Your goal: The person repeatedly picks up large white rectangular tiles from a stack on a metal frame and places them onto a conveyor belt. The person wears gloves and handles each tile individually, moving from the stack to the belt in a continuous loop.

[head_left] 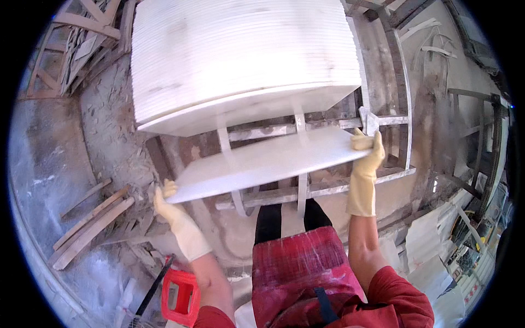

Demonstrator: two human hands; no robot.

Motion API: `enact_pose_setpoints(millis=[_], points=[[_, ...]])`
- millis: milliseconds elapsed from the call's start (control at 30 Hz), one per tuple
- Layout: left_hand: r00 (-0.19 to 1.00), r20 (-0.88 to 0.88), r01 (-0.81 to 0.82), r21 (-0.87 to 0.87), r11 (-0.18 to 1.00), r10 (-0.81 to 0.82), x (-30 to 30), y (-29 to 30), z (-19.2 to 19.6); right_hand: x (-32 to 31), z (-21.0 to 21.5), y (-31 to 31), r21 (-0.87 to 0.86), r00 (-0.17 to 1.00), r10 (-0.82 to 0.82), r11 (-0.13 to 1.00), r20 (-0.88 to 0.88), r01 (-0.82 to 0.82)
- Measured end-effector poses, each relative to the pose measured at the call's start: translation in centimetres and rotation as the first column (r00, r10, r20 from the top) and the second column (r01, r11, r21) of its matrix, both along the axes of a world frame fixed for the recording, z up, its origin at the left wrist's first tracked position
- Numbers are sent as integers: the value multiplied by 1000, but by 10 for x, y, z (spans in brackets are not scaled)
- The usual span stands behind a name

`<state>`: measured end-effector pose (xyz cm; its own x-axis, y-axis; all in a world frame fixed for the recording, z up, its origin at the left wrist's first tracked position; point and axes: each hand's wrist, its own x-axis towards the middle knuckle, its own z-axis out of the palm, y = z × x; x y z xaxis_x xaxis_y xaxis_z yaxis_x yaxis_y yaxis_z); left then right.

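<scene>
Between my two gloved hands I hold a thin white slab (262,163), tilted, its left end nearer me than its right. My left hand (167,198), in a cream rubber glove, grips the slab's left end. At the other end my right hand (366,148), gloved alike, is closed on the edge; some of its fingers show on top. Just beyond the slab rises a large stack of white slabs (246,49), set closely face to face. A small white piece (369,120) sits by my right hand on the metal frame.
A pale metal frame (402,119) runs under and beside the stack. Wooden strips (93,235) lie at the left, above a red plastic stool or crate (181,297). Broken scraps (117,104) cover the floor at far left. Pale sheets (426,235) lie at right.
</scene>
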<state>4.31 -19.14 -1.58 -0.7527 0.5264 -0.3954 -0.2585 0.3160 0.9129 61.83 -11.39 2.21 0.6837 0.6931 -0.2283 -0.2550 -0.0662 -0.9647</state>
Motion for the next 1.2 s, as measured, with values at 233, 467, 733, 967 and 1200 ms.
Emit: enact_pose_setpoints(millis=[233,467,733,967,1200], points=[[999,35,-19,-91,996,22,39,-109,85,28,107,-124,-270,988,-153,951,20,153],[979,173,128,-86,988,-111,74,-126,164,63,241,-263,-296,968,-55,946,245,128],[926,180,330,45,943,-333,128,-103,269,78,348,-402,-220,927,-329,905,181,364],[861,95,494,69,867,-499,244,-111,353,117,363,-534,-168,809,-585,794,52,585],[744,36,657,148,739,-668,416,-180,424,192,369,-687,-138,572,-820,567,-8,812]])
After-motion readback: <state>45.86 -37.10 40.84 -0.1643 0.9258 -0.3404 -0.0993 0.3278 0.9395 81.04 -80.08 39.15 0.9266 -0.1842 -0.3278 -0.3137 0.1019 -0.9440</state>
